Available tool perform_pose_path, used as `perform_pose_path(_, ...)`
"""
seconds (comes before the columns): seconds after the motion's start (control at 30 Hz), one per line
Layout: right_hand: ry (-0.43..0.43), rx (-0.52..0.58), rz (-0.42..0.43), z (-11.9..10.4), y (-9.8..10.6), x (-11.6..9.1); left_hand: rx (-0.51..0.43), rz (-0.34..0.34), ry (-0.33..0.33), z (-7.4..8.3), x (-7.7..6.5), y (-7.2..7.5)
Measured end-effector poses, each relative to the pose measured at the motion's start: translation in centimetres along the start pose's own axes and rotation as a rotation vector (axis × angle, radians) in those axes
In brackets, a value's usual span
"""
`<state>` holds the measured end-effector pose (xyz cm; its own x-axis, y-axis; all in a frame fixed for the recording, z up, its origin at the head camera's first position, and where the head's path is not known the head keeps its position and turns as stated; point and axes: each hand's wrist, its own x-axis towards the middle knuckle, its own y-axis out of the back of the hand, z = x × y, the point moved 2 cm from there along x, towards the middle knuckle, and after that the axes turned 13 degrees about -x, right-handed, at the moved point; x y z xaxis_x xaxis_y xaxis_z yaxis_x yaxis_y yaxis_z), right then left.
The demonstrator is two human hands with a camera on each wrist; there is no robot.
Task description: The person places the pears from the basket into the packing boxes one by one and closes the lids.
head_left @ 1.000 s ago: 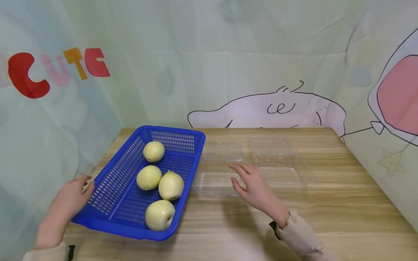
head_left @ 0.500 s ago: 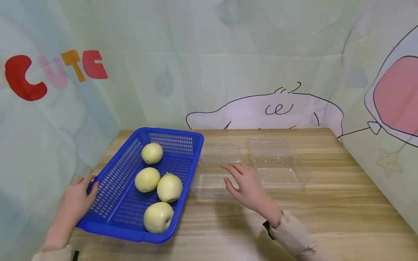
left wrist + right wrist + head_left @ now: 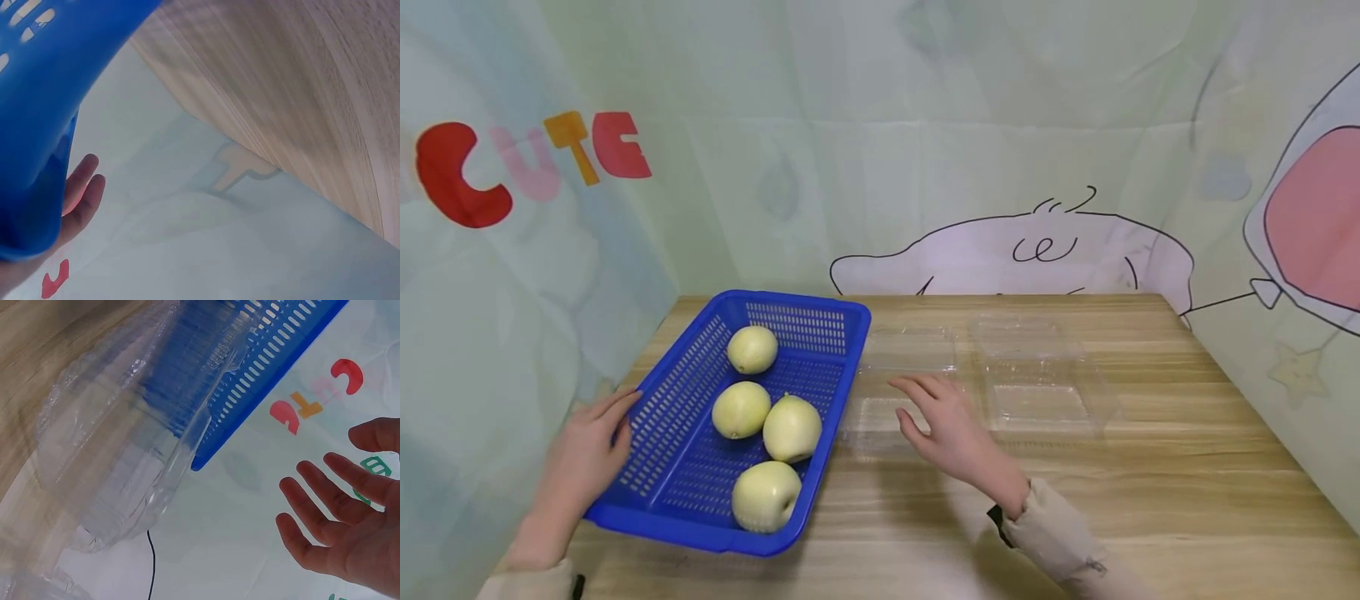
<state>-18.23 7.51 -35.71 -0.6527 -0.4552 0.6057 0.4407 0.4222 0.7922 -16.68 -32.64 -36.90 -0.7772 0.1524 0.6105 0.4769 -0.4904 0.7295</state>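
Note:
A blue plastic basket [image 3: 700, 536] stands on the left of the table, holding several pale yellow-green fruits [image 3: 742, 410] that look like pears. My left hand [image 3: 580, 454] rests on its left rim, fingers fairly straight; in the left wrist view the basket's blue wall [image 3: 37, 119] hides much of the palm, and fingertips [image 3: 90, 190] show past it. My right hand [image 3: 951, 429] hovers over the left clear plastic box [image 3: 910, 350], holding nothing. In the right wrist view its relaxed, spread fingers [image 3: 340, 503] stay apart from the clear plastic [image 3: 112, 450].
A second clear plastic box [image 3: 1037, 404], lid open, lies right of the first on the wood-grain table [image 3: 1180, 467]. Printed cloth [image 3: 760, 167] hangs behind and beside the table.
My left hand has moved right and slightly up, onto the basket's rim. My right hand has drifted left over the left plastic box. The basket and fruits look unmoved.

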Motion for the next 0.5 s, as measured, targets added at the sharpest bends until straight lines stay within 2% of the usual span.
perform_pose_path(0.33,0.006,0.005,-0.017,-0.59,-0.57,0.28,0.016,-0.108,0.061,-0.28,0.05,-0.37)
perform_pose_path(0.5,0.019,0.036,-0.048,-1.03,-0.84,0.78,0.023,-0.115,0.058,-0.45,-0.19,-0.24)
